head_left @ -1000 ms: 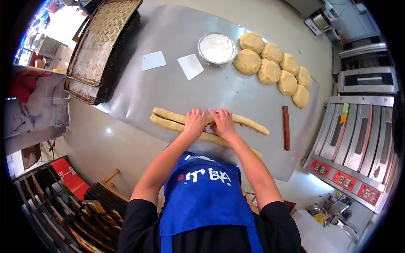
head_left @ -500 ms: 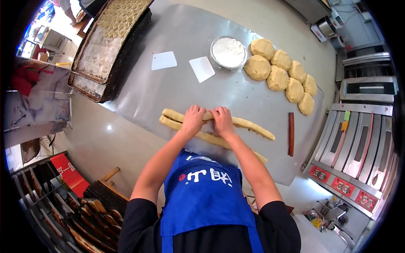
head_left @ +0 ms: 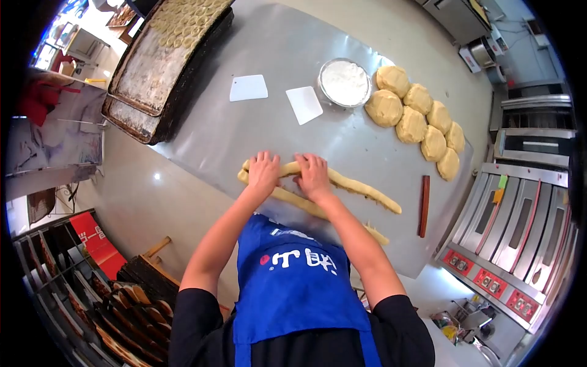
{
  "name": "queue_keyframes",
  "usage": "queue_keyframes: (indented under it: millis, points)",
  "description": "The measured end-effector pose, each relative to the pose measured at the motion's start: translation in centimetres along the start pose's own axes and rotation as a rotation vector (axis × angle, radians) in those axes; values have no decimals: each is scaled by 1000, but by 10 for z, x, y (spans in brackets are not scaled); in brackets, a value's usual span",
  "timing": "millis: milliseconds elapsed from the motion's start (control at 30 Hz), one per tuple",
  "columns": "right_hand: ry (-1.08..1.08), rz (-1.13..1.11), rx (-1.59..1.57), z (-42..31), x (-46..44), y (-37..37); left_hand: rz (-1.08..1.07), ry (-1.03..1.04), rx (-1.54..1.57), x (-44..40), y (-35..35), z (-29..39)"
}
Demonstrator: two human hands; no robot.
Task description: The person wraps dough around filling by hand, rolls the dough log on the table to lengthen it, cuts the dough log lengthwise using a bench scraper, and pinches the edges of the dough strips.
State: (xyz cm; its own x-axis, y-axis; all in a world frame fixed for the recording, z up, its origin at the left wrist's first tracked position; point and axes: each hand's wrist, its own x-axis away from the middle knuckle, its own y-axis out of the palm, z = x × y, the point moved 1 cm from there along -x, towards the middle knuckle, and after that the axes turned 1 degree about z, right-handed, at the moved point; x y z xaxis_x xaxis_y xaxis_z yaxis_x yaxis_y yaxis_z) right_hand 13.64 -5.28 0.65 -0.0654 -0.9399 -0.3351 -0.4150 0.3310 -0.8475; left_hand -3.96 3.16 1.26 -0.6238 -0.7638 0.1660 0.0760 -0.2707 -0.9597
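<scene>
Two long dough strips lie side by side on the metal table (head_left: 208, 140), with dark filling showing along them. The far strip (head_left: 367, 191) runs under both hands; the near strip (head_left: 299, 202) passes closer to the apron. My left hand (head_left: 264, 174) has its fingers wrapped over the far strip near its left end. Around the same strip, a short way to the right, curl the fingers of my right hand (head_left: 312, 176). Thumbs and the dough beneath the palms are partly hidden.
Beyond the hands are two white scrapers (head_left: 249, 88) and a bowl of white flour (head_left: 344, 83). Several dough balls (head_left: 411, 125) sit at the right, near a brown stick (head_left: 424, 207). Stacked baking trays (head_left: 143, 76) stand at the left.
The view has shifted, so table items appear further right. My left hand has moved left along the far strip, and the gap between my hands has widened.
</scene>
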Motion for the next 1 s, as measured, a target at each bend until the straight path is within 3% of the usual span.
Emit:
queue_keyframes:
  millis: [133,200,333,433,533,633,700,767,833,900,967,1000]
  points:
    - [-87,-136,-8,4,-1,25,-44,67,-4,-10,12,-19]
    - [112,-223,-57,8,-7,29,-148,-2,126,-25,12,-26]
    - [147,-201,-10,2,-18,22,-112,-1,60,-20,-35,-30]
    - [45,-115,-29,-2,-24,26,-99,-30,-40,-15,-18,-50]
    - [-11,-207,19,5,-26,42,-169,-22,128,-22,-16,-56]
    - [82,-189,-23,13,-43,41,-93,-56,232,-51,-40,-60]
    - [214,-66,-52,11,-58,21,72,59,262,-72,-66,-52]
    - [242,-50,-52,18,-61,25,104,140,278,-88,-53,-57]
    - [260,-15,-62,21,-53,24,26,119,65,-101,-9,-69]
    - [302,18,15,23,-31,-8,149,148,28,-85,-19,-53]
    - [301,96,-151,17,0,-46,370,210,157,-66,-34,-27]
    - [333,160,-139,18,22,-65,280,202,239,-51,-28,-15]
